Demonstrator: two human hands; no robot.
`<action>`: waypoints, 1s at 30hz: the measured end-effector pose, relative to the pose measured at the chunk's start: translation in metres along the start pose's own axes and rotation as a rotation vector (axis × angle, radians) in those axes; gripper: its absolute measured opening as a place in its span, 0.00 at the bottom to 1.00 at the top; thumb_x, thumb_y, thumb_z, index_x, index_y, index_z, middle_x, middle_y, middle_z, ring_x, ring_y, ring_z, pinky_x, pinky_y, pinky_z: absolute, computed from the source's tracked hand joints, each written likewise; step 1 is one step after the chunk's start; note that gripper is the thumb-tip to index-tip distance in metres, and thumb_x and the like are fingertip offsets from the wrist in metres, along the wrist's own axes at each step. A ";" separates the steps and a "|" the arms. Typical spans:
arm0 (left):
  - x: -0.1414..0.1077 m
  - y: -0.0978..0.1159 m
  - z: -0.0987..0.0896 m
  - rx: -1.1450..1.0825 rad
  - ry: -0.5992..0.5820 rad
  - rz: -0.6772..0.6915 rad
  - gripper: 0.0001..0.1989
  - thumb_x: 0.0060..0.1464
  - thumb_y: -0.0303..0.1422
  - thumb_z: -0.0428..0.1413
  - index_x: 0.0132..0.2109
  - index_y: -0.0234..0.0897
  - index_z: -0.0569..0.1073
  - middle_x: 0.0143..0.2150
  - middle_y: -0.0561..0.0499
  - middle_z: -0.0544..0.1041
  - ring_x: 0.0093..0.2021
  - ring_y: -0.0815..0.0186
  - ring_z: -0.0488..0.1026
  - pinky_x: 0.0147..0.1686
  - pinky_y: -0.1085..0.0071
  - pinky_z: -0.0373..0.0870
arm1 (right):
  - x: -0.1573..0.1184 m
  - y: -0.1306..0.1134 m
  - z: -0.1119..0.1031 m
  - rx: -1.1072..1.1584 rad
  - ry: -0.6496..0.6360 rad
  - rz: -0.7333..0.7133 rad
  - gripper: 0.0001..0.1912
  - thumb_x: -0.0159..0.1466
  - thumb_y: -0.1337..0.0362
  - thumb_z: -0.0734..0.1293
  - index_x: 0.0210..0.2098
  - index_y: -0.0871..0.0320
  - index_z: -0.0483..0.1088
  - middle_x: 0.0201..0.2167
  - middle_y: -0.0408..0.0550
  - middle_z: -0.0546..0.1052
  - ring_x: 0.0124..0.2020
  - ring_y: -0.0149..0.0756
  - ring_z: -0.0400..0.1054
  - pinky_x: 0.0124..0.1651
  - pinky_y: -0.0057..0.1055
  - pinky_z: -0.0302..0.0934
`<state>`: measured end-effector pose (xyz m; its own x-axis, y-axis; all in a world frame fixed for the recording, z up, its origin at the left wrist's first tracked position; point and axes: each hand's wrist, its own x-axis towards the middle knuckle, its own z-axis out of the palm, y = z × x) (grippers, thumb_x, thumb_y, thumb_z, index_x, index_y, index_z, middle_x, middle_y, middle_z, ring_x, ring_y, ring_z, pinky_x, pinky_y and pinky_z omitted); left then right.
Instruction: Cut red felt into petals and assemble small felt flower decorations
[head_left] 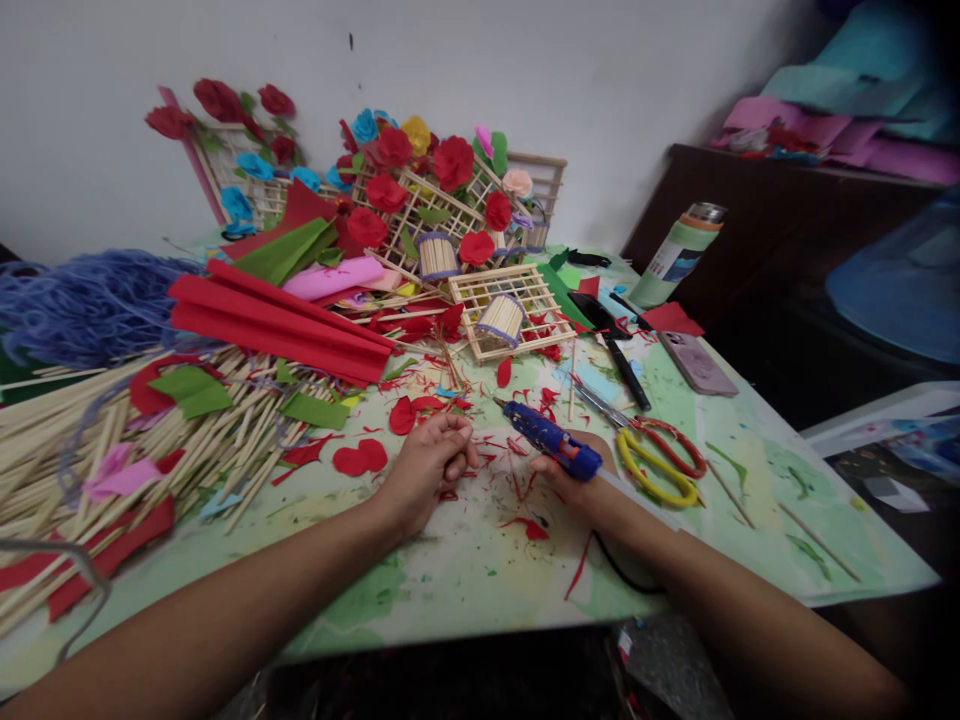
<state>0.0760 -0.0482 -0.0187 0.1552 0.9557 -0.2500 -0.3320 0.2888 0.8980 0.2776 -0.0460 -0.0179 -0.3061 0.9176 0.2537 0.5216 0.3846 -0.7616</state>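
My right hand (574, 480) is wrapped round a blue hot glue gun (536, 430), its nozzle pointing up and to the left. A pale glue stick (637, 500) runs out behind it along my wrist. To the left, my left hand (431, 465) has its fingers curled and pressed together; whatever they may hold is hidden. Red paper petals (360, 458) lie beside my left hand, and thin red scraps (510, 465) are strewn between both hands. Scissors (656, 460) with yellow and red handles rest right of the glue gun.
Wooden sticks (247, 425) and blue yarn (90, 305) cover the left side. Red crepe paper (277, 325) lies before stick lattices (517, 310) with paper flowers (454, 163). A black-handled knife (626, 372), a phone (697, 362) and a green bottle (679, 255) are at right.
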 end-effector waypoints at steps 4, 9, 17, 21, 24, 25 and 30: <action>0.001 -0.002 -0.003 0.010 -0.010 -0.003 0.07 0.53 0.33 0.54 0.35 0.36 0.64 0.21 0.55 0.71 0.14 0.79 0.51 0.12 0.83 0.42 | 0.000 0.003 0.002 -0.007 0.001 -0.009 0.21 0.58 0.50 0.64 0.19 0.57 0.55 0.17 0.38 0.57 0.19 0.27 0.48 0.22 0.26 0.46; 0.000 -0.004 -0.005 0.008 -0.012 0.000 0.07 0.53 0.34 0.54 0.36 0.37 0.64 0.21 0.55 0.71 0.14 0.79 0.50 0.12 0.83 0.42 | 0.000 0.003 0.003 -0.043 -0.038 -0.025 0.21 0.58 0.48 0.64 0.20 0.57 0.56 0.17 0.39 0.58 0.20 0.28 0.51 0.23 0.27 0.48; 0.001 -0.004 -0.002 0.008 -0.005 0.026 0.07 0.52 0.33 0.55 0.35 0.36 0.64 0.21 0.55 0.71 0.14 0.79 0.52 0.13 0.83 0.44 | 0.000 -0.002 -0.001 -0.058 0.026 -0.068 0.22 0.58 0.48 0.63 0.19 0.56 0.55 0.17 0.40 0.59 0.20 0.29 0.51 0.23 0.27 0.48; 0.000 -0.003 -0.001 0.016 0.000 0.016 0.07 0.52 0.33 0.55 0.36 0.36 0.65 0.20 0.56 0.72 0.13 0.80 0.52 0.14 0.83 0.47 | 0.000 0.000 0.000 -0.087 -0.024 -0.053 0.20 0.59 0.49 0.62 0.20 0.56 0.57 0.17 0.41 0.60 0.20 0.29 0.52 0.23 0.26 0.49; 0.000 -0.003 -0.001 0.018 0.007 0.019 0.08 0.51 0.33 0.56 0.36 0.36 0.65 0.20 0.56 0.72 0.13 0.80 0.51 0.14 0.83 0.46 | -0.001 -0.001 0.000 -0.084 -0.060 -0.060 0.19 0.59 0.50 0.62 0.20 0.57 0.60 0.18 0.42 0.62 0.21 0.29 0.55 0.24 0.26 0.51; 0.001 -0.003 -0.002 0.020 0.009 0.022 0.08 0.51 0.33 0.56 0.36 0.36 0.65 0.20 0.56 0.72 0.13 0.80 0.51 0.14 0.83 0.46 | -0.001 -0.001 0.000 -0.084 -0.058 -0.063 0.20 0.59 0.49 0.62 0.20 0.57 0.60 0.18 0.42 0.63 0.21 0.30 0.55 0.24 0.27 0.52; 0.002 -0.004 -0.003 0.022 0.002 0.039 0.08 0.51 0.33 0.56 0.36 0.36 0.65 0.21 0.55 0.72 0.14 0.80 0.52 0.14 0.83 0.46 | 0.000 0.001 -0.004 -0.120 0.030 -0.032 0.21 0.58 0.47 0.63 0.19 0.56 0.58 0.17 0.41 0.61 0.20 0.29 0.54 0.23 0.27 0.50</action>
<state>0.0750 -0.0474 -0.0240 0.1410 0.9663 -0.2156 -0.3170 0.2503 0.9148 0.2810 -0.0450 -0.0158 -0.3012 0.9063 0.2963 0.6040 0.4218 -0.6762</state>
